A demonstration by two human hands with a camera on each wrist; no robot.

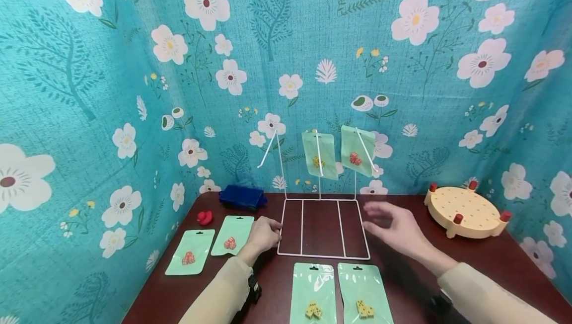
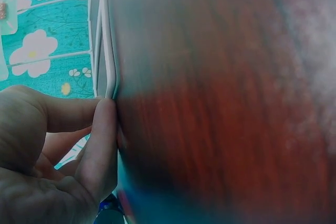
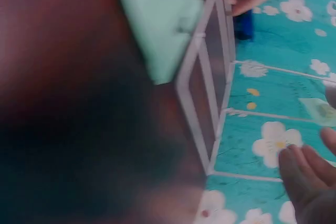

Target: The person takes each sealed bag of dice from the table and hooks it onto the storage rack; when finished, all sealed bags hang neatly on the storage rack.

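Note:
A white wire display rack [image 1: 323, 256] stands on the table, with slanted prongs at its top. My left hand [image 1: 262, 235] pinches the left side wire of its base between thumb and finger, as the left wrist view also shows. Apart from the rack's right side is my right hand [image 1: 395, 227], its fingers loosely bent with nothing between them. A green packet with yellow dice [image 1: 327, 151] hangs from the middle prong. Another green packet with red dice [image 1: 355, 140] hangs from the right prong. The left prong [image 1: 267, 150] holds no packet.
Two yellow-dice packets [image 1: 313, 284] [image 1: 363, 284] lie in front of the rack. Left of it are two red-dice packets [image 1: 192, 244] [image 1: 234, 229], a small red duck [image 1: 204, 218] and a dark blue object [image 1: 243, 197]. A round wooden stand [image 1: 466, 209] with red-tipped legs lies right.

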